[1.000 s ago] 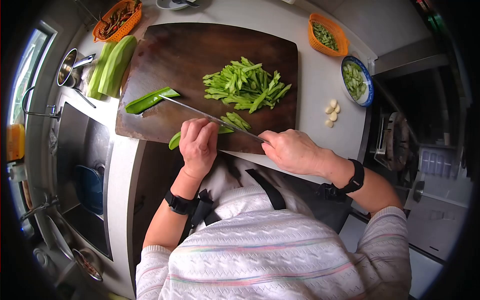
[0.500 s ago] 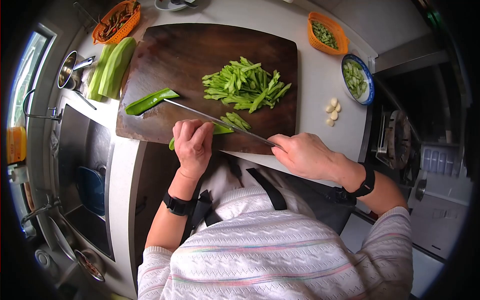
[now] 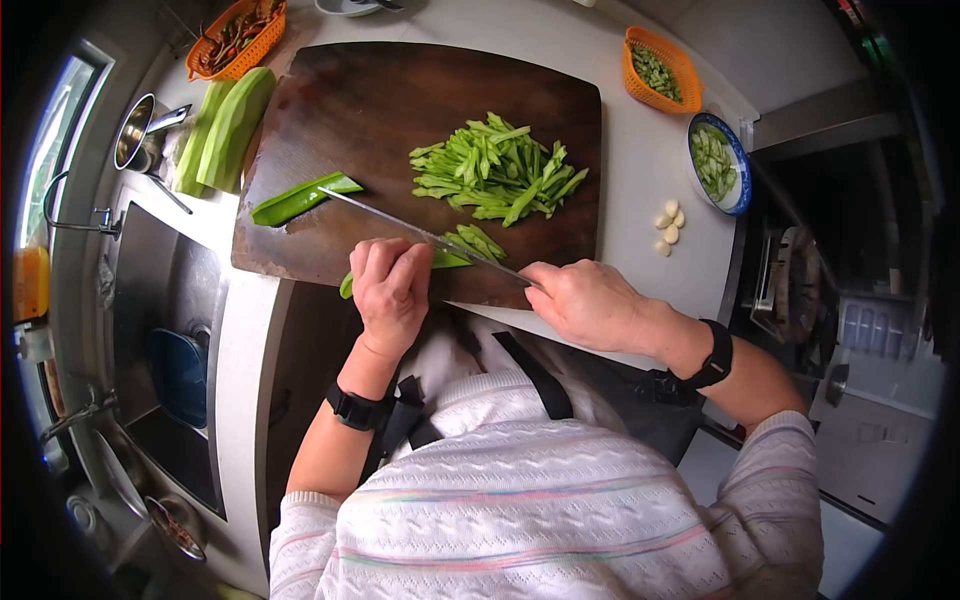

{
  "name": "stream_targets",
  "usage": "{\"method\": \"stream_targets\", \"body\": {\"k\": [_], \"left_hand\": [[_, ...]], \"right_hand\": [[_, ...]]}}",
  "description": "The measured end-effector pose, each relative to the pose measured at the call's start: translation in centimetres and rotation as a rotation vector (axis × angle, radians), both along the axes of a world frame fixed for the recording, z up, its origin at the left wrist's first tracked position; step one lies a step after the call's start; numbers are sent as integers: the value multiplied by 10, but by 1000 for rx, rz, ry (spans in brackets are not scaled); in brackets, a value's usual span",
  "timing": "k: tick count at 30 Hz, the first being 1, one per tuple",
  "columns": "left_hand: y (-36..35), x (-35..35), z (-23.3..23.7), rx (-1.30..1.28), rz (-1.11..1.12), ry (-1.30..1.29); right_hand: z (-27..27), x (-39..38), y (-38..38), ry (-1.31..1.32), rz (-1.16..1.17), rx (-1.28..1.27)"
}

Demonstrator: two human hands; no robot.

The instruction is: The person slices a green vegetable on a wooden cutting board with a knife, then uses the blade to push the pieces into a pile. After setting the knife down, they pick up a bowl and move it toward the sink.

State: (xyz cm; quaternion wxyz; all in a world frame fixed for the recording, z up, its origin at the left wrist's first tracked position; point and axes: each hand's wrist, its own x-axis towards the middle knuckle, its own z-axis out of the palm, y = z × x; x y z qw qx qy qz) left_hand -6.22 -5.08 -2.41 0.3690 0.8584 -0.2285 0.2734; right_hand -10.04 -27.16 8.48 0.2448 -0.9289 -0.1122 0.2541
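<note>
My left hand [image 3: 390,290] is closed over a long green vegetable piece [image 3: 447,259] at the near edge of the wooden cutting board [image 3: 370,110]. My right hand [image 3: 590,305] grips the handle of a knife [image 3: 400,223], whose blade slants up and left past my left knuckles, over the green piece. Fresh slices [image 3: 476,240] lie just beyond the blade. Another green piece [image 3: 300,200] rests on the board's left side, by the knife's tip. A heap of green strips [image 3: 500,170] covers part of the board's right side.
Peeled green gourds [image 3: 232,130] lie left of the board, near a metal pot [image 3: 135,135] and the sink [image 3: 165,350]. Orange baskets [image 3: 240,45] [image 3: 662,70] stand behind. At right are garlic cloves [image 3: 670,228], a blue-rimmed bowl [image 3: 742,185] and the stove [image 3: 795,280].
My right hand and the knife have shifted slightly left, and the blade's tip now overlaps the left green piece. My left hand keeps nearly the same place.
</note>
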Motion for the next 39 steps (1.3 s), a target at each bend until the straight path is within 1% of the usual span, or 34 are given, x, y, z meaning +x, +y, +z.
{"method": "stream_targets", "body": {"k": [2,4,10,14,16,19,20,24,29,33,35,39], "left_hand": [[-1,1,0,-14,-5,14],[-2,0,-4,-27,-8,12],[-1,0,0,-25,2,15],[-2,1,0,-37,0,11],[-4,0,-1,-34,-2,6],[-1,0,0,-21,-4,7],[-2,1,0,-28,-6,8],[-1,1,0,-44,-9,20],[-2,1,1,-48,-10,6],[-4,0,0,-31,1,-3],[-2,1,-2,-37,0,9],[-1,0,0,-33,-4,12]], "right_hand": [[2,-2,-6,-16,-23,32],[11,-4,-11,1,0,-23],[31,-11,-13,16,12,-34],[16,-3,-3,52,-6,2],[-2,4,7,-41,24,-12],[-3,5,0,-47,-10,33],[3,6,-4,10,-19,24],[15,-2,-11,-26,-14,4],[30,-5,-9,40,-4,0],[8,5,2,55,3,1],[-2,11,9,-3,5,30],[5,7,-6,22,-13,32]]}}
